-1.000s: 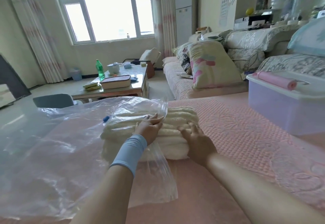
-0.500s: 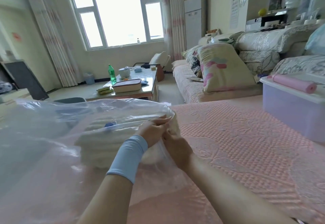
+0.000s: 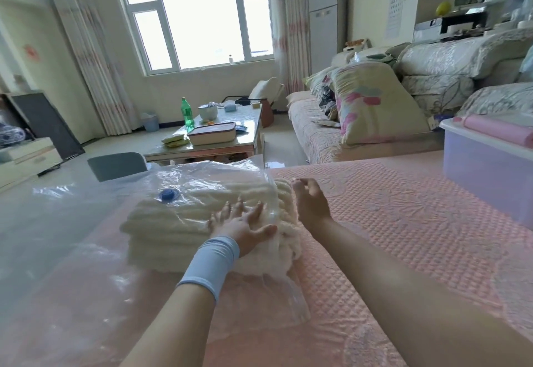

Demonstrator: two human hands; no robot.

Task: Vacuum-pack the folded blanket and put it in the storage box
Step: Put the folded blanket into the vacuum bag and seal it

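Plastic bag [image 3: 202, 174] released, left hand [image 3: 245, 226] now flat

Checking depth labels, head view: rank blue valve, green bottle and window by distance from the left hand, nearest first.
1. Blue valve: on the bag, just left of the left hand.
2. Green bottle: on the coffee table, beyond the bed.
3. Window: farthest, behind the table.

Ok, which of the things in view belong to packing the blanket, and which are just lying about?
For the job: folded blanket, vacuum bag, blue valve, storage box.
Lying about: green bottle, coffee table, floral pillow, blue bin.
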